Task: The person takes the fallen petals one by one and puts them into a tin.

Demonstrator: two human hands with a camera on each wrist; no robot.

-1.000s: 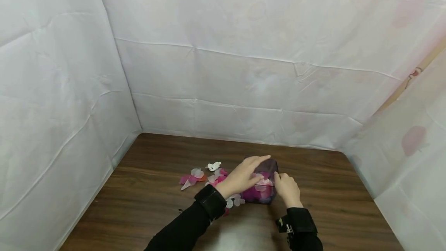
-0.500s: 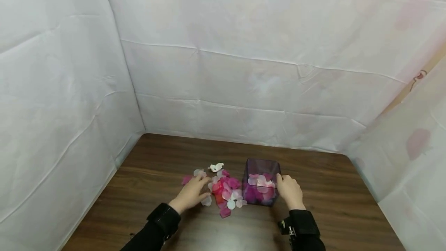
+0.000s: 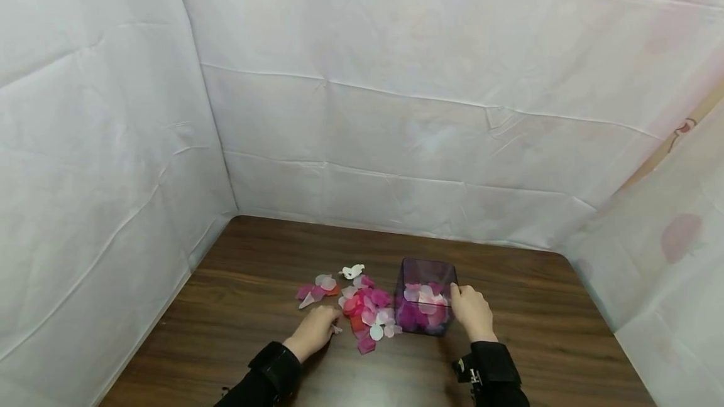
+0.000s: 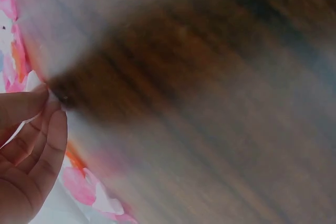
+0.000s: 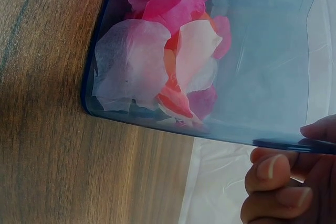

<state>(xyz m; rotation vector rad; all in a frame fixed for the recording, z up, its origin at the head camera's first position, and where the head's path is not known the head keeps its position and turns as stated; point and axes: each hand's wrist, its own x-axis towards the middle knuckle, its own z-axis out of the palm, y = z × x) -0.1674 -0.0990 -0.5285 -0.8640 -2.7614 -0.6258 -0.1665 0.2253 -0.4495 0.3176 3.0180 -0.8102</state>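
Observation:
My left hand point(image 3: 313, 328) is low over the table, left of the main heap of pink, red and white petals point(image 3: 378, 298). Between its thumb and fingertips it pinches a pale petal point(image 3: 337, 329), mostly covered by the fingers in the left wrist view. A translucent purple box point(image 3: 425, 270), open at the top, stands right of the heap. Pink, white and orange petals point(image 5: 131, 61) lie inside it. My right hand point(image 3: 474, 314) grips the box's right side wall at the rim, thumb on one face and fingers on the other.
A smaller cluster of petals point(image 3: 317, 291) lies left of the heap. Behind it sits a small white cut-out piece point(image 3: 352, 271). The brown wooden table point(image 3: 526, 306) is bordered by white cloth walls point(image 3: 362, 124) at the back and sides.
My left hand has gone from above the box leftward and down to the table, and now pinches a pale petal. My right hand stays on the box rim.

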